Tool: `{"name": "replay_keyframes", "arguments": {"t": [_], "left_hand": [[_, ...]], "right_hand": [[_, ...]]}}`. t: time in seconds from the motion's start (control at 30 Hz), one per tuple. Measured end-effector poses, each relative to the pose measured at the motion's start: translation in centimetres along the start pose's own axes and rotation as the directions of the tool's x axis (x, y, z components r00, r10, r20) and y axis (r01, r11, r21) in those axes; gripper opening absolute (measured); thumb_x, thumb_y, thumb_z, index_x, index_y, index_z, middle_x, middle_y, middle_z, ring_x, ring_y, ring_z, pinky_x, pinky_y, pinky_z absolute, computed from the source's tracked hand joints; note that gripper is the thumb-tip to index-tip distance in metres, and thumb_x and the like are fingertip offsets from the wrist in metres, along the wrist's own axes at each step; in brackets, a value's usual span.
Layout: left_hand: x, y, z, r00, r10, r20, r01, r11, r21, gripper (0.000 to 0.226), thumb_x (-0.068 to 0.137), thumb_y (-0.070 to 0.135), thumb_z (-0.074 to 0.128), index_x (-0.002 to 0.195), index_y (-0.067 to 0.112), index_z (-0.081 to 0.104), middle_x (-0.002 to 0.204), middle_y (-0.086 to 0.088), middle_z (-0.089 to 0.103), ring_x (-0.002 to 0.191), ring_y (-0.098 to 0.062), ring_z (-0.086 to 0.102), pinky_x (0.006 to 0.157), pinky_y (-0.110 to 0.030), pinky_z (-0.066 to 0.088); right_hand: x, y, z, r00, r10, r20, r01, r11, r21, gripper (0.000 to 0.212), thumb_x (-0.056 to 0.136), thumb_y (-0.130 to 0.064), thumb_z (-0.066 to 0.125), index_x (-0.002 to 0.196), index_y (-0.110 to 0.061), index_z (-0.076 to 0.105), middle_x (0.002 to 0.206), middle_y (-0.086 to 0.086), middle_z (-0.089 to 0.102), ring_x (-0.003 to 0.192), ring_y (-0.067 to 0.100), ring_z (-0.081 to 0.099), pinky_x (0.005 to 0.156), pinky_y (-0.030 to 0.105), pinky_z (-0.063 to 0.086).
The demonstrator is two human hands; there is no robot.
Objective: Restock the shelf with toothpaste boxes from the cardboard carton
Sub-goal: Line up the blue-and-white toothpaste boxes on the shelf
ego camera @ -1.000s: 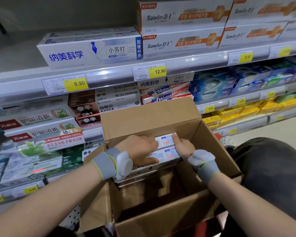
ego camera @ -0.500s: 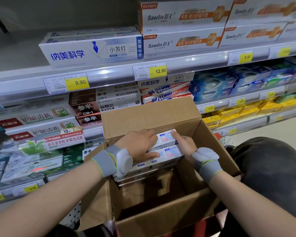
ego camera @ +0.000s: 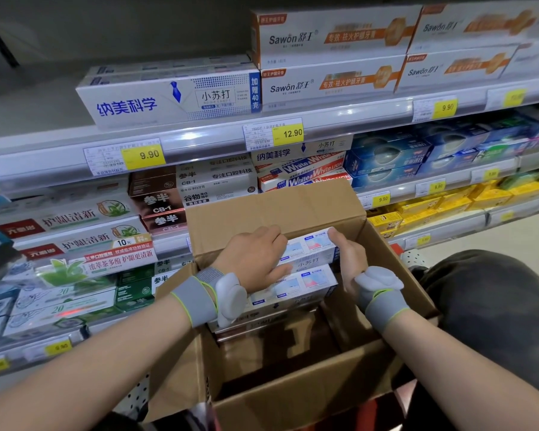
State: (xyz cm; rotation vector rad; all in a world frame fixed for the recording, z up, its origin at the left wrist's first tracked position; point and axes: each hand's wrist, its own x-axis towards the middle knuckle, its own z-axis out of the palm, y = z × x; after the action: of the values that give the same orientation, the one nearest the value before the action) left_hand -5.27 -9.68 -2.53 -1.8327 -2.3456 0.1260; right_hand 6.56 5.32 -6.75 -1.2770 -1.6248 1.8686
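The shelf (ego camera: 199, 141), stocked with toothpaste, runs behind the open carton (ego camera: 293, 399). Inside the carton, the left hand (ego camera: 252, 259) grips the top box (ego camera: 308, 247) from its left, fingers curled over the far edge, thumb on the near side. The right hand (ego camera: 349, 259) clasps its right end, thumb on top. More boxes (ego camera: 293, 290) lie stacked beneath.

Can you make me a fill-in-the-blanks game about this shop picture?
1. Both hands reach into a brown cardboard ____.
2. The left hand and right hand together lift a white toothpaste ____ from the stack.
3. The yellow price tag right above the carton reads ____.

Missing words: carton; box; 12.90
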Motion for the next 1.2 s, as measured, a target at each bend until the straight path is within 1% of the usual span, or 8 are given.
{"name": "replay_keyframes", "arguments": {"t": [0.13, 0.2, 0.37, 0.47, 0.6, 0.73, 1.0, 1.2], "left_hand": [[0.2, -0.5, -0.3, 0.993, 0.003, -0.119, -0.006, 1.0, -0.026, 0.047, 0.081, 0.053, 0.032, 0.082, 0.016, 0.06, 0.08, 0.0, 0.058, 0.065, -0.019, 0.058, 0.042, -0.023, 0.034], [0.3, -0.7, -0.7, 0.992, -0.034, -0.123, 0.026, 0.998, -0.064, 0.05, 0.081, 0.055, 0.03, 0.086, 0.015, 0.06, 0.083, -0.001, 0.059, 0.068, -0.019, 0.059, 0.045, -0.024, 0.04], [0.6, -1.1, -2.8, 0.986, -0.131, -0.103, 0.121, 0.987, -0.102, 0.076, 0.076, 0.068, 0.011, 0.12, 0.017, 0.048, 0.114, -0.001, 0.055, 0.101, -0.021, 0.056, 0.071, -0.032, 0.047], [0.7, -1.6, -4.6, 0.973, -0.174, -0.15, 0.155, 0.979, -0.132, 0.066, 0.086, 0.066, 0.029, 0.128, 0.017, 0.042, 0.123, 0.0, 0.051, 0.109, -0.02, 0.053, 0.074, -0.034, 0.047], [0.8, -2.8, -6.4, 0.948, -0.236, -0.212, 0.21, 0.968, -0.139, 0.057, 0.089, 0.061, 0.036, 0.128, 0.019, 0.042, 0.121, 0.001, 0.05, 0.106, -0.019, 0.052, 0.07, -0.032, 0.043], [0.6, -3.6, -7.6, 0.914, -0.309, -0.263, 0.264, 0.945, -0.193, 0.06, 0.086, 0.062, 0.036, 0.124, 0.018, 0.046, 0.117, -0.001, 0.052, 0.105, -0.022, 0.052, 0.072, -0.034, 0.041], [0.1, -5.2, -9.7, 0.804, -0.46, -0.377, 0.337, 0.874, -0.349, 0.061, 0.087, 0.054, 0.049, 0.132, 0.015, 0.04, 0.13, -0.002, 0.047, 0.119, -0.023, 0.045, 0.083, -0.037, 0.042], [-0.5, -6.6, -11.1, 0.692, -0.595, -0.409, 0.299, 0.752, -0.587, 0.053, 0.085, 0.05, 0.056, 0.125, 0.016, 0.043, 0.122, 0.002, 0.049, 0.11, -0.017, 0.049, 0.082, -0.034, 0.041]], "right_hand": [[0.1, -0.4, -0.2, 0.993, 0.019, -0.119, -0.012, 0.998, 0.061, 0.036, 0.092, -0.044, 0.051, 0.074, -0.016, 0.063, 0.073, 0.001, 0.066, 0.064, 0.017, 0.059, 0.058, 0.027, 0.043], [0.1, -0.5, -0.4, 0.988, 0.032, -0.152, -0.018, 0.996, 0.092, 0.035, 0.091, -0.046, 0.051, 0.077, -0.016, 0.063, 0.074, 0.0, 0.065, 0.065, 0.018, 0.057, 0.057, 0.026, 0.043], [-0.1, -1.3, -0.4, 0.974, 0.042, -0.224, -0.007, 0.988, 0.155, 0.033, 0.09, -0.047, 0.05, 0.076, -0.018, 0.059, 0.075, 0.003, 0.062, 0.066, 0.018, 0.056, 0.052, 0.025, 0.043], [-0.1, -2.5, -0.1, 0.972, 0.014, -0.236, 0.023, 0.988, 0.155, 0.032, 0.089, -0.048, 0.049, 0.078, -0.02, 0.06, 0.076, 0.001, 0.063, 0.068, 0.017, 0.056, 0.049, 0.024, 0.041], [0.2, -4.5, -0.2, 0.975, -0.008, -0.222, 0.037, 0.991, 0.125, 0.038, 0.085, -0.057, 0.045, 0.08, -0.023, 0.061, 0.083, 0.001, 0.066, 0.075, 0.017, 0.059, 0.05, 0.026, 0.041], [0.2, -6.5, -0.3, 0.972, -0.022, -0.233, 0.06, 0.986, 0.157, 0.044, 0.087, -0.056, 0.044, 0.096, -0.018, 0.064, 0.081, 0.002, 0.063, 0.066, 0.017, 0.054, 0.046, 0.024, 0.038], [-0.5, -10.3, 0.5, 0.972, -0.126, -0.198, 0.163, 0.97, 0.181, 0.041, 0.085, -0.057, 0.045, 0.083, -0.021, 0.065, 0.086, 0.005, 0.068, 0.066, 0.018, 0.057, 0.044, 0.022, 0.037], [-1.4, -12.8, 2.0, 0.974, -0.164, -0.158, 0.196, 0.957, 0.213, 0.038, 0.09, -0.053, 0.04, 0.077, -0.025, 0.062, 0.075, -0.004, 0.064, 0.065, 0.012, 0.057, 0.045, 0.02, 0.037]]}}
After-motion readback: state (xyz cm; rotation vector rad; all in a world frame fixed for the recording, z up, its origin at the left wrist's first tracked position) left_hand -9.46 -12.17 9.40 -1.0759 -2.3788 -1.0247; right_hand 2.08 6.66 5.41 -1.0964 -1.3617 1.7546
